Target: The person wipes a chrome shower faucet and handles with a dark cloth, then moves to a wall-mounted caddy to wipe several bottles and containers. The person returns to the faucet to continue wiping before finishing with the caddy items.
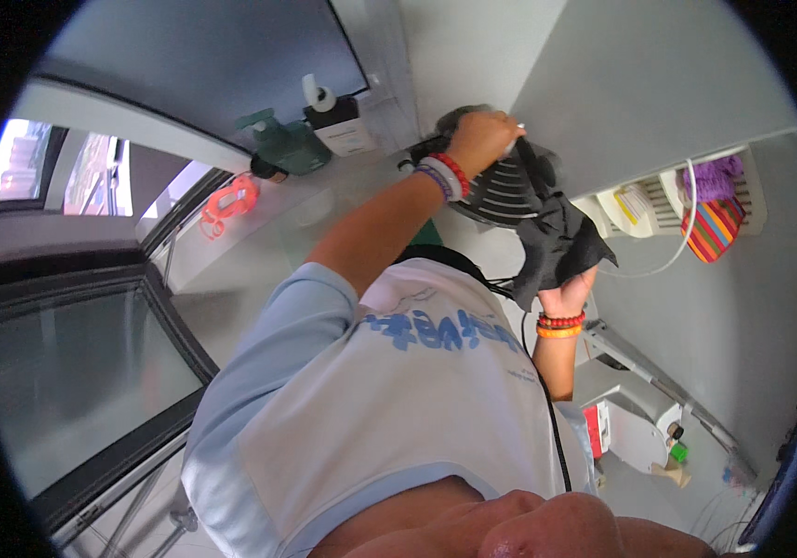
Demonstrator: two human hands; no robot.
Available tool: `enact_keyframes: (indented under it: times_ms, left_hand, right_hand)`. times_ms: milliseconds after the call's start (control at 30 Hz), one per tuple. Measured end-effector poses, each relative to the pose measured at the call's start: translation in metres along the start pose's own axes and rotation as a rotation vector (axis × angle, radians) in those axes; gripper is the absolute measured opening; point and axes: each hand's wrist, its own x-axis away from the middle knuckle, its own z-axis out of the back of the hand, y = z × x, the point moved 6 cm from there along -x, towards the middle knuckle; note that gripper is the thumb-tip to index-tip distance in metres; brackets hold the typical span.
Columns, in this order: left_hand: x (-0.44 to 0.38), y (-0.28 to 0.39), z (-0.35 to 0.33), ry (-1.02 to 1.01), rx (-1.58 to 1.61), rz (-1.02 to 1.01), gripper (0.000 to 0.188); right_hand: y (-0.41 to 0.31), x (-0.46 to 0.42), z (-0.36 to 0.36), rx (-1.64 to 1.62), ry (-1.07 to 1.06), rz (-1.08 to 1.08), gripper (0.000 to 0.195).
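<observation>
My left hand (486,139), with red, white and purple bracelets on its wrist, is closed at the upper edge of a round black slotted object (499,192). A small white part shows at its fingertips; motion blur hides exactly what it is. Pale curved lines run across the slotted object, whose kind I cannot tell. A crumpled black cloth (559,244) hangs against its lower right side. My right hand (569,289), wearing red and orange bracelets, holds this cloth from below, its fingers mostly hidden.
On the left ledge stand a green pump bottle (290,146), a black-and-white pump bottle (343,125) and a coral-coloured plastic item (231,202). A wall rack (754,202) at right holds a purple scrubber (712,178) and a striped cloth item (712,230). An open window frame (175,342) is lower left.
</observation>
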Motion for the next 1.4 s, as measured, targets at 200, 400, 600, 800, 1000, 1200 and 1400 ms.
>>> enact_keyframes:
  times_ms: [200, 400, 600, 800, 1000, 1200, 1400]
  left_hand:
    - [0.006, -0.002, 0.007, -0.091, 0.142, 0.224, 0.032]
    - [0.06, -0.019, 0.057, 0.022, 0.335, 0.478, 0.026]
    - [0.142, -0.063, 0.158, 0.537, 0.149, 0.672, 0.027]
    - [0.116, -0.082, 0.201, 0.521, -0.235, 0.498, 0.045]
    - [0.08, -0.099, 0.209, 0.128, -0.386, 0.196, 0.043]
    - [0.073, -0.114, 0.217, -0.103, -0.149, 0.194, 0.019]
    - [0.061, -0.086, 0.226, -0.154, -0.162, 0.006, 0.011]
  right_hand:
    - [0.002, 0.006, 0.014, -0.074, 0.043, -0.035, 0.049]
    - [0.004, 0.005, 0.01, -0.12, 0.025, -0.035, 0.053]
    - [0.009, 0.002, -0.001, -0.25, -0.031, -0.065, 0.062]
    - [0.024, -0.01, -0.023, -0.295, -0.032, -0.119, 0.065]
    - [0.03, -0.01, -0.032, -0.301, -0.136, -0.177, 0.062]
    - [0.04, -0.007, -0.013, -0.344, -0.004, -0.158, 0.058]
    - [0.055, -0.012, -0.009, -0.253, -0.107, -0.311, 0.054]
